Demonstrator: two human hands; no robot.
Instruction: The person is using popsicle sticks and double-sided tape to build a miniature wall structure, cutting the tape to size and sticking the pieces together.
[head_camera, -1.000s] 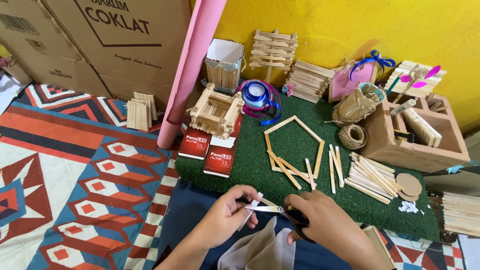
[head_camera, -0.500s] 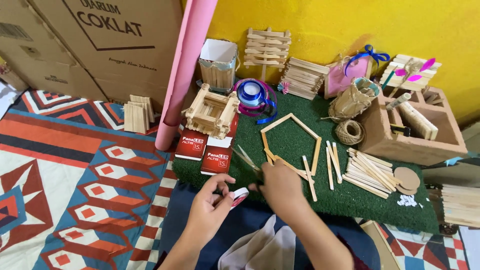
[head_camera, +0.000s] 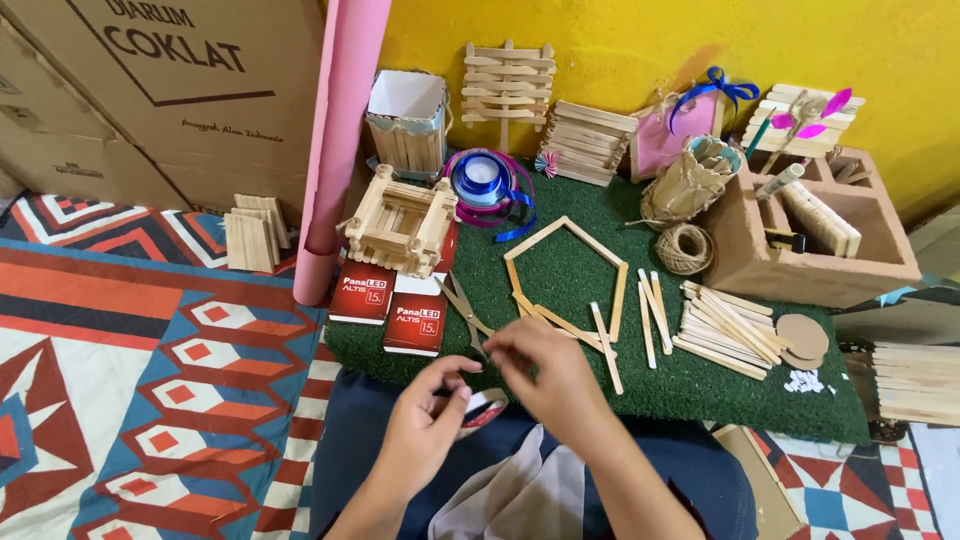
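Left hand (head_camera: 425, 430) fingers (head_camera: 458, 400) curl narrowly round a small red-and-white object (head_camera: 487, 409), partly hidden. Right hand (head_camera: 545, 375) fingers pinch the scissors (head_camera: 462, 305) lying on the green turf mat (head_camera: 600, 385), beside 2 red boxes (head_camera: 390, 305).

Left hand (head_camera: 425, 430), fingers curled round small red-and-white item (head_camera: 487, 410). Right hand (head_camera: 545, 375), fingertips (head_camera: 497, 352) pinched just above that item, touching scissors (head_camera: 465, 312). Beyond fingertips: green mat (head_camera: 600, 265), five-sided stick frame (head_camera: 565, 275), loose sticks (head_camera: 725, 325).
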